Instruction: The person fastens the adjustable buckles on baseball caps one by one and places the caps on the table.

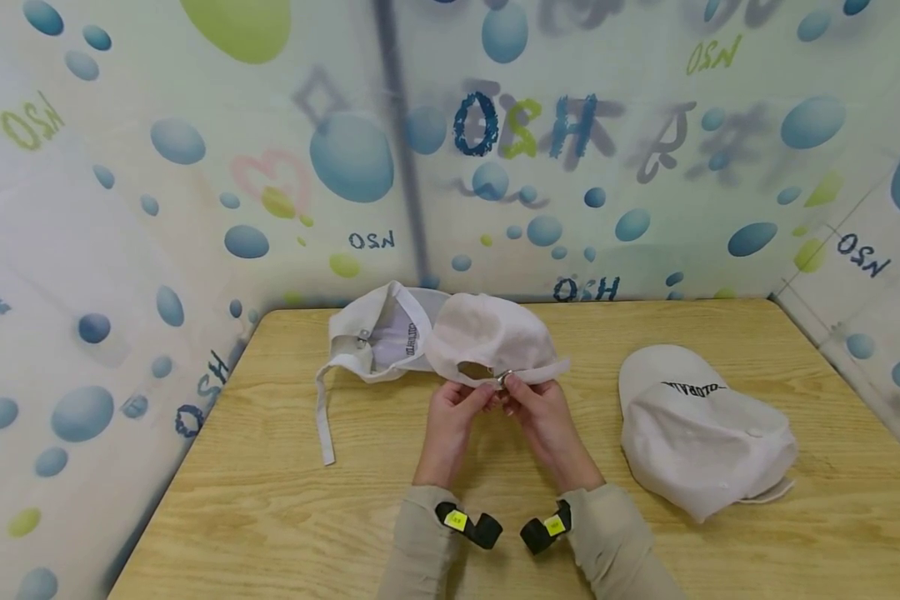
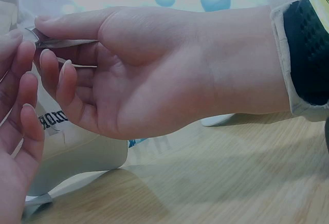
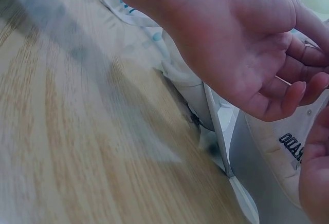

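The pale cap (image 1: 487, 329) is up in both hands, towards the middle of the desk's (image 1: 270, 517) back edge; the left hand (image 1: 447, 423) pinches the band beside the buckle (image 1: 503, 377), and the right hand (image 1: 549, 423) pinches the strap (image 1: 543, 372) at the buckle, thumbs against bent fingers; the cloth looks light and soft, apt to sag where unsupported; the strap seems limp, the metal perhaps slippery, so the best hold is close against the buckle, between thumb and fingertip.
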Motion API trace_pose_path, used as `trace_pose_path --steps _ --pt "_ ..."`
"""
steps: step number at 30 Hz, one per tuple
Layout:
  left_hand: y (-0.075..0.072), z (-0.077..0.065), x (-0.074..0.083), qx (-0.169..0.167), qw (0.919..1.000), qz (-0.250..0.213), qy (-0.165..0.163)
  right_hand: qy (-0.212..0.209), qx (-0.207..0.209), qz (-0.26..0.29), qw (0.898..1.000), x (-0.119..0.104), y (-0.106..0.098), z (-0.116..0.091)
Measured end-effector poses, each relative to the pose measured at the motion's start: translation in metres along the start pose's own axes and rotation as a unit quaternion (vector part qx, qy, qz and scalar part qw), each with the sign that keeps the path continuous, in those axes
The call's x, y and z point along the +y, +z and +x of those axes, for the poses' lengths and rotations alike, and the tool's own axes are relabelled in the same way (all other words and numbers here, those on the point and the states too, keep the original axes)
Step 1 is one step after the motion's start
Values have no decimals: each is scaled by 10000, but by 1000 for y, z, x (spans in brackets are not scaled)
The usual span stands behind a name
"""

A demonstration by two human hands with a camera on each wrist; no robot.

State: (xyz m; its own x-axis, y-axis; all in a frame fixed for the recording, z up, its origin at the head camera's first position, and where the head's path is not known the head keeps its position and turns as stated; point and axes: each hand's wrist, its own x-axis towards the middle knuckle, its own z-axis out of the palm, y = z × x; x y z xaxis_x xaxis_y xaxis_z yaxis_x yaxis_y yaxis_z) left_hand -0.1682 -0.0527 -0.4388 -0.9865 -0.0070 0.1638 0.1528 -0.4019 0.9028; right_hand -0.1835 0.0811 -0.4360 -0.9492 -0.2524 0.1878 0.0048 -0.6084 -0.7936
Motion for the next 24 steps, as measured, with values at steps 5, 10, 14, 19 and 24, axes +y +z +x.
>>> trace_pose_path --steps 5,10,14,19,24 --pt "-1 0 -1 -69 9999 -92 82 -39 -65 16 10000 0 0 1" --pt "-2 1 -1 114 9996 -236 -103 -29 -186 135 9997 0 -1 2" --pt "-5 1 1 211 9981 -569 -112 8 -265 355 9990 0 -4 4" --pt "-10 4 1 1 9910 -1322 191 331 -158 961 9947 -2 -11 5" --pt "-15 6 -1 -161 9809 -1923 261 779 268 1843 9794 -3 -17 7"
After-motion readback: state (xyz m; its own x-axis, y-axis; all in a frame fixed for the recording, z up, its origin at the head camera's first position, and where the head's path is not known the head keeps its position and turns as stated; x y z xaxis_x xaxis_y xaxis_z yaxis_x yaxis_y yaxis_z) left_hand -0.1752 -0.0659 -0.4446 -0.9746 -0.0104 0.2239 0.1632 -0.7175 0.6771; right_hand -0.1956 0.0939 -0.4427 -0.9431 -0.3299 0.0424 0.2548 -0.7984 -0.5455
